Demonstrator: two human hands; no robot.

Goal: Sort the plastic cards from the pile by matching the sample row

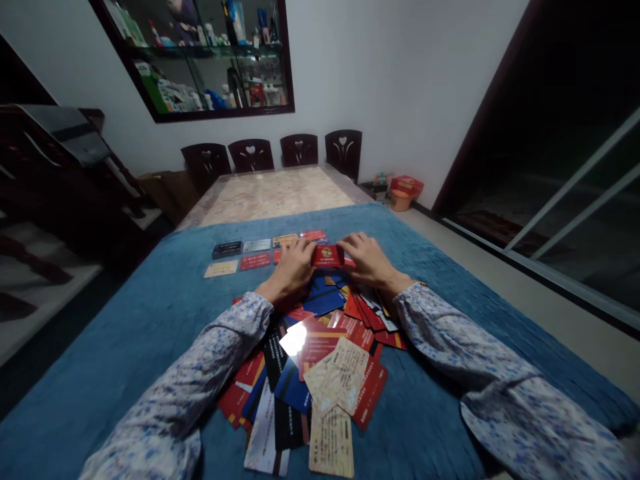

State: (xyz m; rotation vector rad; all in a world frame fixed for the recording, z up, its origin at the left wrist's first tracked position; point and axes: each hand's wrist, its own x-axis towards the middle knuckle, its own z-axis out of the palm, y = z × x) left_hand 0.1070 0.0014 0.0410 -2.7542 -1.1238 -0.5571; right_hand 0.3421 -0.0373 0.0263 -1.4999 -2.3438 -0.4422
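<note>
Between my two hands is a red card [328, 255] with a round gold emblem. My left hand [295, 263] grips its left end, and my right hand [367, 257] has the fingers closed at its right end. Below the hands spreads a loose heap of cards in red, blue, black and cream; a cream card [331, 443] lies at its near edge and a blue card [324, 300] near its far side. Beyond my left hand, cards lie in rows: a black stack [227, 250], a silver card [257, 245], a red card [255, 261] and a cream card [221, 269]. My left hand partly hides the rows.
A blue cloth [160, 313] covers the near part of the table, with the bare patterned tabletop [280, 193] beyond. Several dark chairs [299, 150] stand at the far end by the wall. An orange bin [401, 199] sits on the floor at right.
</note>
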